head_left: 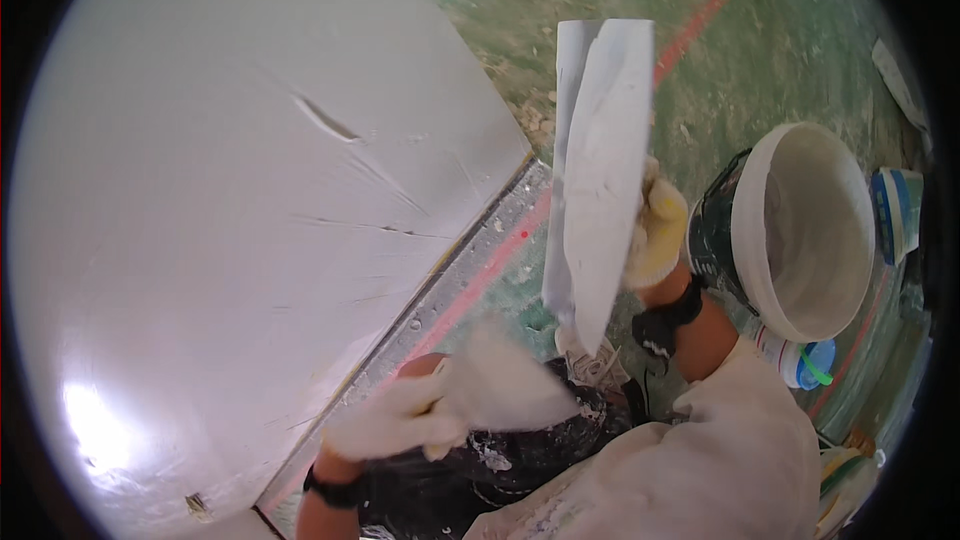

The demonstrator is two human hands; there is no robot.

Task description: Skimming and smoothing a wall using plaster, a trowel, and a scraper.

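Note:
Both of my hands wear whitish work gloves. My left hand (395,420), low and left of the middle, is closed on a putty knife (510,380). That knife's wide blade looks pale and is smeared by motion; it hangs over my dark, white-spattered trousers. My right hand (655,225) grips a plastering trowel (610,160) from behind, so its handle is hidden. The trowel's long blade stands nearly upright and carries a thick white layer of plaster along its face. Neither tool touches the wall (230,190), which is smooth and white with several raised streaks and scrapes.
A bucket (750,230) with a whitish inside stands right of my right hand. Beside it are a blue-lidded container (815,365) and a blue-and-white package (898,215). The green, dusty floor (510,280) bears a red line (695,30). A grey strip edges the wall's foot.

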